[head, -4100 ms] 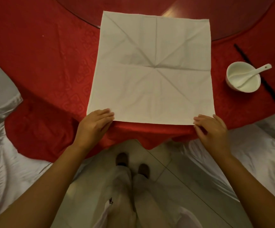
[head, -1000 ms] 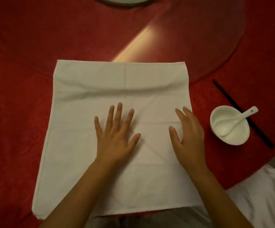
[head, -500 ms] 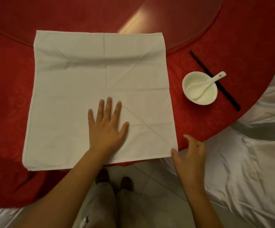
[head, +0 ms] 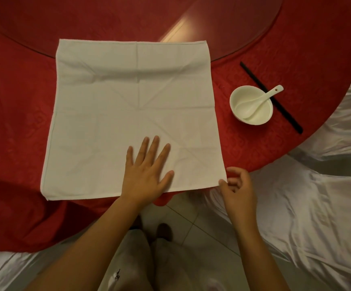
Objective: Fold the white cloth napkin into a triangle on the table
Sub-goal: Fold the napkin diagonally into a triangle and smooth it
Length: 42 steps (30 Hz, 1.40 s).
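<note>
my left hand [head: 144,177] presses flat, fingers spread, on the napkin [head: 128,101]; beside it my right hand [head: 238,190] curls at the corner; pinching or not, i cannot tell

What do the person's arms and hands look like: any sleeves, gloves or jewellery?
The left hand and right hand are ungloved; no ring, watch or bracelet shows on them or at the wrists. The left forearm and right forearm run bare to the frame edge, no sleeve in view.
</note>
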Each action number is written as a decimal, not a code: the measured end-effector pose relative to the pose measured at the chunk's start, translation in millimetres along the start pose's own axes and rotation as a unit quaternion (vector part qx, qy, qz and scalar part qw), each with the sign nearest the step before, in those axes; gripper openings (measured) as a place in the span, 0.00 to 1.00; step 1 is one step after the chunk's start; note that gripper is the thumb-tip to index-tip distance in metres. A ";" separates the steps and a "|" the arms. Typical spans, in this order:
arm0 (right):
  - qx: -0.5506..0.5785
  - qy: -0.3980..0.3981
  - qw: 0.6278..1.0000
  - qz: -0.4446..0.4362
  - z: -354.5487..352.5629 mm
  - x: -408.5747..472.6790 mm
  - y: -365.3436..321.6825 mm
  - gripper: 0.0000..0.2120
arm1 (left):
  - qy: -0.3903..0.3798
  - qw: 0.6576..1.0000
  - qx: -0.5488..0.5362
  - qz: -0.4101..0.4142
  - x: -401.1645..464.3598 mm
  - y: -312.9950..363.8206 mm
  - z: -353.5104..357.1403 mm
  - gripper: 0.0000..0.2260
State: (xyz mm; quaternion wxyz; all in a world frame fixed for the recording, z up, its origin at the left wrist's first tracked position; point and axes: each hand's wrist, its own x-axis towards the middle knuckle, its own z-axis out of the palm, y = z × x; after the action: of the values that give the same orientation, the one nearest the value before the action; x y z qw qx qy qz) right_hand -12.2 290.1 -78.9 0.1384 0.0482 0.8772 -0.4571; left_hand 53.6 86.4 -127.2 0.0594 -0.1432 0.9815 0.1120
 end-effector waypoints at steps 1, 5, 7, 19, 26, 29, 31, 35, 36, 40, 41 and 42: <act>0.007 -0.014 1.000 -0.021 -1.1 0.9 -5.3 0.10 | 0.001 1.000 -0.003 -0.002 0.0 0.3 -0.3 0.30; 0.036 -0.093 0.991 -0.086 -9.8 14.6 -29.8 0.14 | -0.001 1.000 -0.010 -0.003 0.1 -0.5 0.2 0.29; 0.011 -0.129 0.984 -0.124 -15.3 23.7 -41.5 0.16 | -0.003 1.000 -0.016 -0.005 0.0 -0.6 -0.1 0.29; -0.071 -0.179 0.940 -0.282 8.5 75.6 -115.7 0.06 | 0.003 0.981 -0.192 0.024 2.1 -9.5 -16.0 0.27; -0.067 -0.238 0.919 -0.308 56.8 108.1 -179.9 0.02 | 0.195 0.823 -0.506 -0.170 11.0 -22.4 -54.9 0.02; -0.075 -0.261 0.900 -0.340 88.0 120.6 -216.3 0.05 | 0.229 0.813 -0.500 -0.190 27.2 -43.6 -76.1 0.02; -0.079 -0.270 0.889 -0.362 110.7 126.7 -241.8 0.06 | 0.255 0.812 -0.487 -0.196 39.8 -63.2 -88.6 0.02; -0.084 -0.289 0.871 -0.387 163.2 136.7 -289.5 0.06 | 0.298 0.806 -0.454 -0.235 62.6 -107.9 -105.0 0.03; -0.088 -0.293 0.869 -0.388 178.3 139.8 -299.3 0.05 | 0.305 0.805 -0.445 -0.246 67.9 -119.4 -106.8 0.04; -0.104 -0.310 0.874 -0.361 236.4 153.1 -324.8 0.04 | 0.314 0.800 -0.419 -0.295 88.6 -159.3 -106.4 0.03; -0.106 -0.312 0.876 -0.352 249.1 156.0 -328.6 0.04 | 0.313 0.803 -0.405 -0.306 93.9 -167.3 -105.5 0.02; -0.109 -0.312 0.879 -0.345 260.6 158.9 -331.7 0.04 | 0.311 0.807 -0.389 -0.317 98.7 -174.4 -104.4 0.01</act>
State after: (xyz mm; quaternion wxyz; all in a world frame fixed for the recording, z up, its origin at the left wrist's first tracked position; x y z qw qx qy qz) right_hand -182.6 -120.7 -4.7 0.2428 -0.4179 0.7938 -0.3690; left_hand 2.2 -127.7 -76.3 -0.2778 -0.4850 0.7213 0.4090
